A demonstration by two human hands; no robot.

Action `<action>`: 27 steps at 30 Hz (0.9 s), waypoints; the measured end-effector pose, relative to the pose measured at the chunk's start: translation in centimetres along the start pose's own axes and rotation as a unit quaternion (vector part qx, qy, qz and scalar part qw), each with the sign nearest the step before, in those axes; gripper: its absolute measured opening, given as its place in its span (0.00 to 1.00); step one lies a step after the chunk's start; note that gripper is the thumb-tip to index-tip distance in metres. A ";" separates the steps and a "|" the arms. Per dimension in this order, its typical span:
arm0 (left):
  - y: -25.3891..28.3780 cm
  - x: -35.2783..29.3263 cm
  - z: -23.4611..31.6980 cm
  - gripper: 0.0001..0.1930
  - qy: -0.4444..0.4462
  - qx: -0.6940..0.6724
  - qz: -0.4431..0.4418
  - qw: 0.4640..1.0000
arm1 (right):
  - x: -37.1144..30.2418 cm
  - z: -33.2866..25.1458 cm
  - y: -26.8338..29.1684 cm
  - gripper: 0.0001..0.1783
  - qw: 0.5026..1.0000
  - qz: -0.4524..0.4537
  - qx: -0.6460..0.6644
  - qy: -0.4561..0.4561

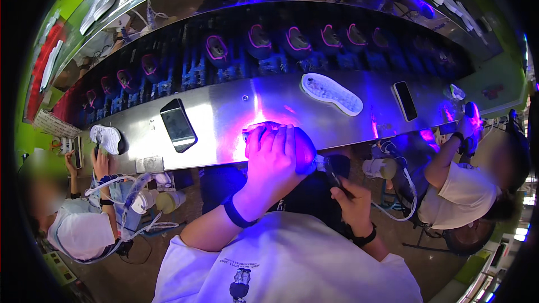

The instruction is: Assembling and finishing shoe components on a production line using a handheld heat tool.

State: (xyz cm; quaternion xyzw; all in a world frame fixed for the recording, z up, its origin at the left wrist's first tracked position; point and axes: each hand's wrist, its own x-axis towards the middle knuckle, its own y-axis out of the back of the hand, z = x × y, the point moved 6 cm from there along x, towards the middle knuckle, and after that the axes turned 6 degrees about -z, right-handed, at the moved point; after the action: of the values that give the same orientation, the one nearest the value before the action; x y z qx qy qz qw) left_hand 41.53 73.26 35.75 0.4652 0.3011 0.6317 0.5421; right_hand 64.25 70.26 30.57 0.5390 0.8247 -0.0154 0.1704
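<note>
My left hand (272, 154) is closed over a dark shoe upper (304, 148) at the near edge of the metal bench, in pink and violet light. Its fingers lie across the top, so much of the upper is hidden. In my right hand (353, 205) is a black-handled brush (333, 175), held low on the right. The brush's pale tip is at the upper's right side; whether it touches cannot be made out. Farther back on the bench lies a white shoe sole (332, 94).
Beyond the bench (224, 106), a dark conveyor (185, 73) carries several shoe uppers with pink collars. Phones lie on the left (178, 125) and right (404, 101). Co-workers sit on both sides, one near a white sole (105, 138). Hoses and pots (379, 168) hang below the bench edge.
</note>
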 end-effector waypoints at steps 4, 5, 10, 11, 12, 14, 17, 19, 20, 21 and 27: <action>-0.9 1.0 -0.8 0.30 0.007 -0.026 -0.008 1.000 | 1.7 -3.8 1.3 0.16 0.978 0.029 -0.187 0.086; -0.5 1.5 -0.8 0.29 -0.007 -0.029 -0.007 1.000 | 2.3 -4.5 1.4 0.16 0.977 0.028 -0.191 0.088; -0.8 2.9 -2.9 0.29 0.008 -0.089 0.001 0.996 | 5.1 -6.9 1.9 0.18 0.952 0.019 -0.276 0.128; -0.7 3.0 -3.4 0.31 0.006 -0.090 -0.011 0.996 | 5.8 -7.0 1.8 0.18 0.951 0.011 -0.281 0.133; -0.6 3.3 -3.9 0.34 0.001 -0.091 -0.023 0.996 | 6.5 -6.8 1.6 0.18 0.951 0.015 -0.272 0.147; -0.3 4.0 -4.5 0.38 0.015 -0.087 -0.035 0.995 | 7.8 -6.3 1.1 0.18 0.947 0.016 -0.271 0.173; 0.0 4.3 -5.5 0.45 0.015 -0.050 -0.090 0.995 | 9.7 -4.4 0.5 0.18 0.952 0.031 -0.230 0.200; -0.3 4.1 -6.4 0.48 0.004 -0.016 -0.130 0.991 | 10.4 -3.0 0.0 0.17 0.959 0.042 -0.191 0.205; -0.6 3.8 -7.1 0.50 -0.007 0.029 -0.158 0.987 | 10.8 -1.0 0.1 0.17 0.990 0.028 -0.100 0.094; -0.9 3.5 -7.8 0.51 -0.020 0.075 -0.185 0.980 | 10.9 0.7 -0.1 0.17 1.000 0.013 -0.007 -0.018; 0.3 0.2 -9.8 0.52 -0.028 -0.055 -0.165 0.984 | 11.1 -2.3 -0.3 0.17 0.996 -0.065 -0.052 0.018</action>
State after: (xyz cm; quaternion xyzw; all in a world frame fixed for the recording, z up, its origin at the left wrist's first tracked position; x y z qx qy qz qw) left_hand 32.40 74.58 32.29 0.3961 0.3231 0.5357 0.6722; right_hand 59.35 80.42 29.36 0.4747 0.8608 0.0259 0.1817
